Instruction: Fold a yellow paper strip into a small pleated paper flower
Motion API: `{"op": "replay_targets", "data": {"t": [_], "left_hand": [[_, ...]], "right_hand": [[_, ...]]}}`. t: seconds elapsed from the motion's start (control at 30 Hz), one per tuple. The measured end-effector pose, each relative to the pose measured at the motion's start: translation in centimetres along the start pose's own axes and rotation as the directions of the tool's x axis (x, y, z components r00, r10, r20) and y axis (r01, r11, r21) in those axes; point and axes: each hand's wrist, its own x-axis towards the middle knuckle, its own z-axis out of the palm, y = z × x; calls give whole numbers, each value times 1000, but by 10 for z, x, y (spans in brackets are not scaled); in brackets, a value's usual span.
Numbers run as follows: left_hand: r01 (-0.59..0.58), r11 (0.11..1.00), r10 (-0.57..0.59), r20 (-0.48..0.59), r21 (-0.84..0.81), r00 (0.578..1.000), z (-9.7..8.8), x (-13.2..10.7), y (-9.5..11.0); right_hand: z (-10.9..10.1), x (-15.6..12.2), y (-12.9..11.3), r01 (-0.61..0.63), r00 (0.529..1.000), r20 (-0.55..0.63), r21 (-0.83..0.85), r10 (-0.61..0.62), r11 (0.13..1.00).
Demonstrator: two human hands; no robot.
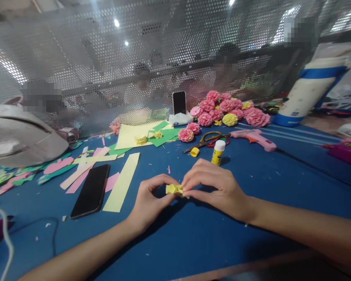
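Note:
Both my hands meet over the blue table (210, 238) at the centre of the head view. My left hand (150, 201) pinches the left end of a small crumpled yellow paper piece (173, 189). My right hand (215, 187) pinches its right end with thumb and fingertips closed. The paper is held just above the table surface. A glue stick (218, 152) with a white cap stands upright just beyond my right hand, and its loose yellow cap (194, 152) lies next to it.
A black phone (91, 191) and pale yellow paper strips (122, 182) lie to the left. Scissors (206, 141), a pink glue gun (254, 138), pink and yellow paper flowers (226, 110), a propped phone (179, 103), green and yellow sheets (148, 134), a white-blue bottle (308, 91), a perforated screen behind.

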Motion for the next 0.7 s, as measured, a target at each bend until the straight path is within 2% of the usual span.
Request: {"op": "replay_targets", "data": {"t": [0.13, 0.23, 0.37, 0.5, 0.7], "left_hand": [[17, 997, -15, 26, -72, 1000, -1, 1, -1], [23, 986, -20, 15, -164, 1000, -1, 1, -1], [56, 977, -62, -25, -205, 998, -1, 2, -1], [69, 977, -75, -21, -203, 997, -1, 2, -2], [95, 976, -101, -22, -196, 995, -1, 1, -2]], "right_hand": [[-5, 1, 1, -68, 997, -34, -6, 68, 998], [-8, 1, 2, -57, 996, -65, -38, 54, 998], [-11, 1, 4, 23, 1000, 9, -86, -22, 996], [-10, 2, 3, 78, 995, 74, -155, -67, 985], [-10, 1, 4, 70, 994, 96, -195, -51, 978]]}}
